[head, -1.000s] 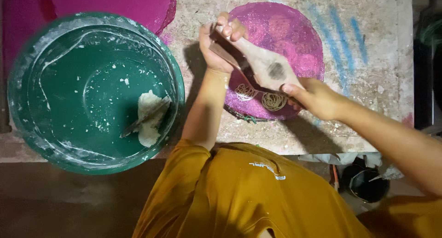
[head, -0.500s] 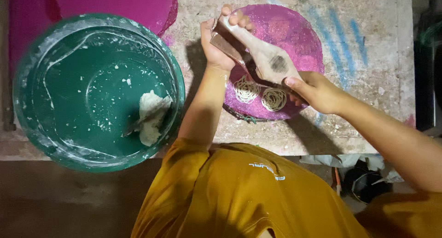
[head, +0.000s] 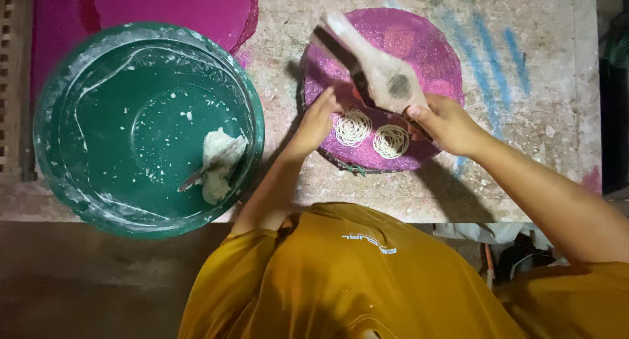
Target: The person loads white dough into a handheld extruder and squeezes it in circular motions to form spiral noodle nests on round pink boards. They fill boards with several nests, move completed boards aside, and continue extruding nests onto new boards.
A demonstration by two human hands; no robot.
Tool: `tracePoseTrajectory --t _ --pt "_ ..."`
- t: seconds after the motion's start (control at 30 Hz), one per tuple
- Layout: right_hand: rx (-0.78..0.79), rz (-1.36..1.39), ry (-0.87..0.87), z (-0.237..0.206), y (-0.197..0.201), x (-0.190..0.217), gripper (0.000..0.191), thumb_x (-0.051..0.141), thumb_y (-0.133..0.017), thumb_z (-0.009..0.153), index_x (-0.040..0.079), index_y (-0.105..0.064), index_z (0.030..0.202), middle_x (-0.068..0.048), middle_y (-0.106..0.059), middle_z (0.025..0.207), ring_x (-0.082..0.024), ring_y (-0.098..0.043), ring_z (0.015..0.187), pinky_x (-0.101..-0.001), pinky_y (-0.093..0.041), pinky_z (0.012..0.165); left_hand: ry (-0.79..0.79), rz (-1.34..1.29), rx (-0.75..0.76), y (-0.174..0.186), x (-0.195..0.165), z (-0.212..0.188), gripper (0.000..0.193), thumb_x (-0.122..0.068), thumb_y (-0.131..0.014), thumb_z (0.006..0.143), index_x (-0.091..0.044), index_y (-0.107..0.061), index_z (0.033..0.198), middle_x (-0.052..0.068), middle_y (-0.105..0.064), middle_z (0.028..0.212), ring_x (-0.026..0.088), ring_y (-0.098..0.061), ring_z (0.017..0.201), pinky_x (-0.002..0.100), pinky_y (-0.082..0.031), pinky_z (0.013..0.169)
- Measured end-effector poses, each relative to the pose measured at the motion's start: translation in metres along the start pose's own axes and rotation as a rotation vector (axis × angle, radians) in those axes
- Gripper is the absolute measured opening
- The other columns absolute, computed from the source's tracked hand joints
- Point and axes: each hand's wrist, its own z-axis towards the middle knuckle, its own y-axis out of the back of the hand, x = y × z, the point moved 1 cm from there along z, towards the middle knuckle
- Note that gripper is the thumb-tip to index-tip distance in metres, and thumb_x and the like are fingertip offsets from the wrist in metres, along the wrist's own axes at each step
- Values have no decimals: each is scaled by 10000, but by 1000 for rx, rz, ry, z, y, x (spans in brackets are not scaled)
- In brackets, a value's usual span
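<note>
The left hand (head: 318,119) has dropped from the wooden press (head: 380,74) – fingers released, touching the noodle coil (head: 352,127) at the pink mat's (head: 432,57) six o'clock. The right hand (head: 445,123) stays clenched on the press; a second coil (head: 391,140) now lies beside the first – pressing pauses.

Bowl (head: 78,70) on the bench (head: 537,175), left of a mat (head: 426,57) bearing two noodle nests (head: 352,127), dough (head: 218,162) in the bowl.
</note>
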Motion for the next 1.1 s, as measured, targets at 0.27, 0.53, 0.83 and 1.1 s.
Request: tracePoseTrajectory --t 0.27,0.53,0.83,1.1 --pt "147 -20 38 6 22 -16 659 547 -296 1048 18 -687 1021 -68 -711 769 -177 -678 657 -347 -565 590 -184 -263 -125 31 -90 -33 644 -380 -539 1056 -74 -402 1605 150 -604 1495 282 -634 1250 452 -530 1092" --pt "354 76 -308 43 29 30 630 558 -309 994 73 -696 1101 -40 -739 861 -171 -640 712 -355 -530 645 -521 -1576 315 47 -131 68 573 -647 -502 988 -125 -579 1211 43 -659 1028 211 -637 1045 423 -485 1051" --pt "162 -332 -68 94 15 72 705 643 -368 976 12 -682 967 -102 -722 735 -201 -697 661 -372 -553 657 -596 -1733 302 83 -91 118 399 -546 -539 1039 -154 -562 968 -30 -543 827 128 -537 825 262 -445 851" --pt "137 -469 -142 99 39 84 667 582 -410 1009 -18 -698 972 -113 -690 698 -227 -690 633 -402 -560 661 -539 -1729 100 63 -91 132 370 -523 -568 984 -168 -525 891 -44 -493 771 124 -505 754 292 -445 836"
